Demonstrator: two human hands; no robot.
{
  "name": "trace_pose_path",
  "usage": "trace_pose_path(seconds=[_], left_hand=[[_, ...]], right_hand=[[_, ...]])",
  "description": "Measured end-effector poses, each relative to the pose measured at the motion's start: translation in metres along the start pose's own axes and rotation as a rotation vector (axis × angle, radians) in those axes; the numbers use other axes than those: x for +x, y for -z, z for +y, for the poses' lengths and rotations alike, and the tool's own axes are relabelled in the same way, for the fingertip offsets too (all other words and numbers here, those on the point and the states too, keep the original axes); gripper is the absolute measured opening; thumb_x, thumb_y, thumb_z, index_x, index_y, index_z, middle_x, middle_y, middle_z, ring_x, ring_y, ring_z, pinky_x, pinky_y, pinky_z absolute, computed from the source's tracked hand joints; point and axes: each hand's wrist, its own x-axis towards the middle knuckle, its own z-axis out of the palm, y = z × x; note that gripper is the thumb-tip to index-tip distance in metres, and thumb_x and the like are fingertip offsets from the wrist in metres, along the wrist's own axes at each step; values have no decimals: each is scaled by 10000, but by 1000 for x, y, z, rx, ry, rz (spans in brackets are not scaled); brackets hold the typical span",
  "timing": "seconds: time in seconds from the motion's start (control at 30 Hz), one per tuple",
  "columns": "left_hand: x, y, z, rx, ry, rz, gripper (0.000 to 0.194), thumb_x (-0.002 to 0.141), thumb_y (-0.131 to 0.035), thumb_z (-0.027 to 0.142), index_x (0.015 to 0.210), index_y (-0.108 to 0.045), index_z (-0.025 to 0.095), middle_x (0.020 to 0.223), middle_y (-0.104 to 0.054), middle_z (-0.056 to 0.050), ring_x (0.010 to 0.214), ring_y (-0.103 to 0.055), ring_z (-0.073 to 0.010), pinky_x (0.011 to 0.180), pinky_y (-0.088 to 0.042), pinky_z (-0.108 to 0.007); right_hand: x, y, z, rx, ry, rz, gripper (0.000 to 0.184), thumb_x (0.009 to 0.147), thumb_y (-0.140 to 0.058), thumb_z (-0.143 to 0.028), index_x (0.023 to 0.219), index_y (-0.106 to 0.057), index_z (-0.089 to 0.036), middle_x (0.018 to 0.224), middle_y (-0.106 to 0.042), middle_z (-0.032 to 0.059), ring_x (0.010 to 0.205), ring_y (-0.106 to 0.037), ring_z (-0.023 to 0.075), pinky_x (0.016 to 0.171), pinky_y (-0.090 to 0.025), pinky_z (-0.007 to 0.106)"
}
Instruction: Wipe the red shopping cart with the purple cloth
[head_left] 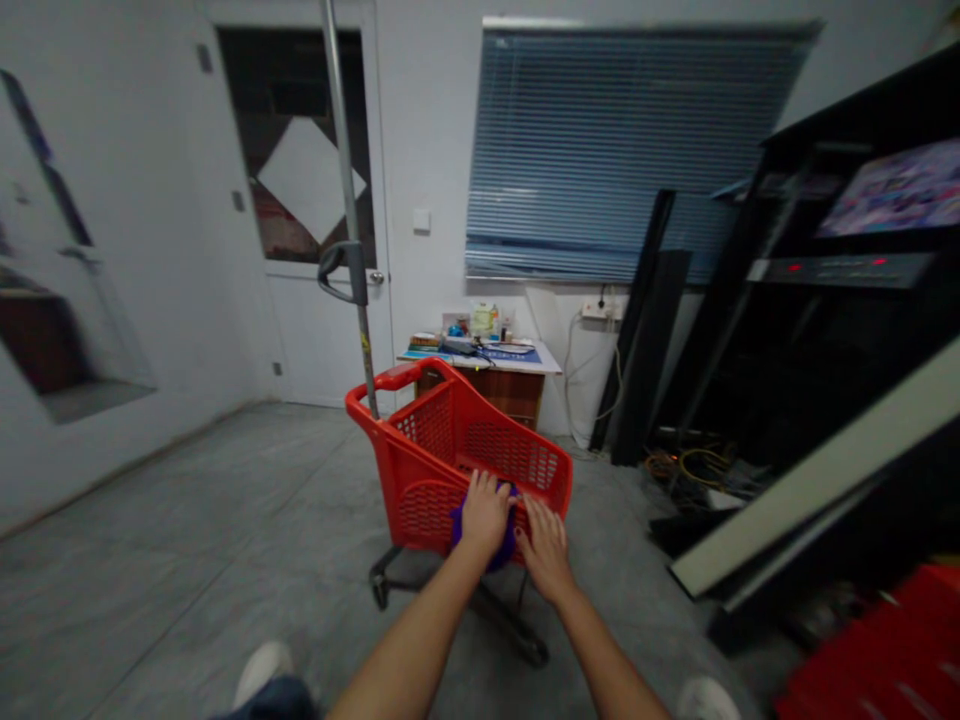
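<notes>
A small red plastic shopping cart (pixel 420 510) with perforated basket sides stands before me on dark wheeled legs. My left hand (pixel 486 512) is closed over a purple cloth (pixel 505 548), pressing it against the basket's near side at the top rim. The cloth bunches out on both sides of that hand, and part of it is hidden beneath. Just to the right, my right hand (pixel 546 545) grips the same rim near the basket's front corner, its fingers reaching over the edge and its thumb outside.
A metal pole (pixel 346 160) with a grey handle rises by the cart's push bar. Behind stands a small desk (pixel 540 365) with bottles and papers. Dark panels and long boards (pixel 825 480) lean on the right, near a red object (pixel 885 650). A white door (pixel 315 330) is at the back left.
</notes>
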Motion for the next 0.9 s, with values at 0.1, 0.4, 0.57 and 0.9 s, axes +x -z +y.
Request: trace_pose_path(seconds=[0.1, 0.4, 0.57, 0.9], left_hand=[[-7, -5, 13, -32, -55, -8, 242, 968, -508, 341, 1100, -679, 233, 1244, -674, -90, 1257, -562, -271, 1151, -353, -516], [-1, 17, -67, 33, 39, 26, 263, 979, -471, 326, 1108, -682, 237, 1267, -670, -94, 1296, -535, -299, 1164, -318, -560], [-11, 2, -9, -6, -18, -7, 242, 970, -492, 316, 1055, -703, 232, 1179, -703, -74, 1234, -586, -269, 1178, -336, -510], [-8, 16, -45, -31, -14, -47, 278, 987, -478, 346, 1151, -675, 238, 1243, -686, -73, 1292, -537, -267, 1194, -277, -534]], right_hand=[[-2, 7, 8, 8, 11, -29, 577, 1013, -271, -458, 1516, -397, -205, 1516, -477, 97, 1412, -411, 236, 1156, -340, 471], [-17, 10, 34, 76, 61, -36, 573, 1023, -290, -488, 1527, -367, -224, 1550, -432, 69, 1477, -302, 233, 1188, -313, 486], [-16, -19, 15, 136, 28, 54, 609, 1019, -279, -529, 1530, -360, -207, 1559, -413, 94, 1483, -287, 259, 1170, -346, 492], [-14, -7, 23, 193, 105, 10, 526, 1031, -277, -441, 1511, -396, -263, 1519, -476, 46, 1466, -326, 225, 1160, -369, 472]])
